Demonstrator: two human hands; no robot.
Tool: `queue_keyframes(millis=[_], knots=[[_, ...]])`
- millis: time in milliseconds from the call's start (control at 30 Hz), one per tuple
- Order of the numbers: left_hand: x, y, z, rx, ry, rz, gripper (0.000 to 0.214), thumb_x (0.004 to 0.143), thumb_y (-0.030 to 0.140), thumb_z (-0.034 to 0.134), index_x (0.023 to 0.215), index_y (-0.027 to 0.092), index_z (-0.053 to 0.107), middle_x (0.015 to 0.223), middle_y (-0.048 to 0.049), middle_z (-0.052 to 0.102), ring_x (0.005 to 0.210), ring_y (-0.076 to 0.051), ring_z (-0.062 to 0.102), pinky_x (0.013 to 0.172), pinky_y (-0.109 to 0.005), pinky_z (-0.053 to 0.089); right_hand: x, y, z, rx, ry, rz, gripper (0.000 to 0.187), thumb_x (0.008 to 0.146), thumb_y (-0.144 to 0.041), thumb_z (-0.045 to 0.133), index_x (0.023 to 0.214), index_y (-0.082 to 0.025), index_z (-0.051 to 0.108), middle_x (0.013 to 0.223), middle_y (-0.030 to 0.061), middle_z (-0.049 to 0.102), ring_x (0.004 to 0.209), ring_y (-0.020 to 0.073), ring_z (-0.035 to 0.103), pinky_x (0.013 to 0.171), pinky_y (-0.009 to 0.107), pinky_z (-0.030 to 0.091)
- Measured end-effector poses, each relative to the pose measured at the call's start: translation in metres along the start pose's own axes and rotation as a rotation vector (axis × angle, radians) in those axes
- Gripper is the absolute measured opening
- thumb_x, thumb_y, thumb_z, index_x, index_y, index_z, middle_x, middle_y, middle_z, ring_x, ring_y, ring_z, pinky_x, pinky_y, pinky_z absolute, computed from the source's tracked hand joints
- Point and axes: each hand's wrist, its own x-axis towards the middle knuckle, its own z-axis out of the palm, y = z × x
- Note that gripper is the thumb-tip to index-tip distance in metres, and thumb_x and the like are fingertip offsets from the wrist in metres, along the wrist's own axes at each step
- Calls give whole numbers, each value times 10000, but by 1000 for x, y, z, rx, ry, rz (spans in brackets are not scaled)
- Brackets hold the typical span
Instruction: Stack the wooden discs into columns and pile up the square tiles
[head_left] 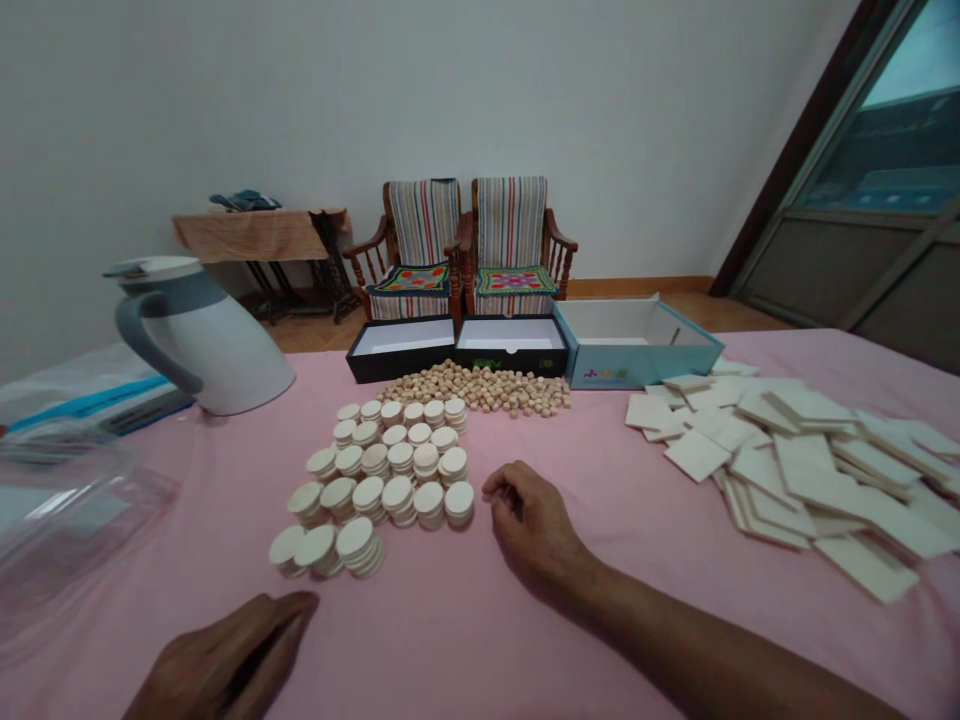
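Note:
My right hand (536,525) rests on the pink cloth with its fingers curled in, and nothing shows in it. Just left of it stand rows of round white wooden discs (397,492) in small stacks. At the lower left, my left hand (225,655) lies with thumb and forefinger drawn together, no object visible between them. Closest to that hand is a short front row of disc stacks (356,540), the rightmost one leaning. Behind the stacks spreads a heap of small wooden beads or cubes (480,388), too small to tell which.
Square white wooden tiles (787,450) lie piled on the right. Two black boxes (405,352) and a light-blue box (637,345) stand open at the back. A white-grey jug (225,340) and a clear plastic container (75,520) are on the left. Two chairs (510,235) stand beyond.

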Motion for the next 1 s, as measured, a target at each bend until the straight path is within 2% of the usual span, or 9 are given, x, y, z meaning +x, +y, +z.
queue_keyframes(millis=[233,333,433,600,667,733,833,933,1000], knots=[[-4,-7,2,112,-53,47,226,897,321,461,998,227,640,862,-47,721,699,-171,700,611,-229,575,-1,3,2,14,-3,-9,250,682,-37,444,826,-188,583,770,-3,563,686,117,501,661,233,401],[4,7,-1,135,-77,48,255,900,342,452,972,218,663,822,-51,717,687,-175,695,603,-235,569,0,2,-4,48,-46,9,257,685,-32,449,840,-183,588,780,-2,578,690,113,514,652,225,409],[19,32,-2,130,-96,29,214,873,326,501,946,209,665,829,-46,714,693,-178,692,606,-239,564,-5,1,-26,44,-139,-9,240,692,-27,471,833,-173,600,773,3,593,697,113,530,646,221,417],[57,85,9,63,-74,68,214,876,261,487,1007,193,641,851,-49,705,700,-151,675,639,-220,539,-24,10,-90,-49,-226,-101,212,724,-49,504,874,-162,602,822,25,600,711,122,539,647,236,422],[76,109,15,-7,-84,58,227,891,230,453,1027,196,632,800,-31,685,636,-119,647,585,-192,503,-31,17,-119,-101,-216,-141,198,746,-85,518,913,-160,593,847,33,596,721,127,540,662,250,428],[98,134,22,-83,-112,-12,223,891,225,451,1038,193,615,828,-30,671,644,-114,633,593,-195,491,-33,26,-149,-159,-170,-208,193,776,-145,534,964,-163,576,888,44,593,747,134,543,702,273,437],[134,170,35,-203,-150,-108,221,894,268,458,1042,178,596,836,-42,655,699,-133,628,640,-223,499,-26,42,-199,-256,-4,-282,210,821,-269,545,1007,-174,567,925,61,591,797,158,549,743,305,445],[173,196,57,-374,-228,-68,251,874,292,493,1083,181,580,988,-74,654,881,-164,629,774,-262,513,-6,68,-251,-387,208,-308,250,837,-375,535,971,-171,584,900,76,601,795,185,556,738,323,447],[201,207,77,-416,-233,-23,260,858,308,513,1068,174,587,1061,-91,642,986,-194,601,876,-320,492,10,91,-283,-525,357,-271,313,833,-433,521,965,-158,593,906,98,614,817,212,561,766,351,440]])
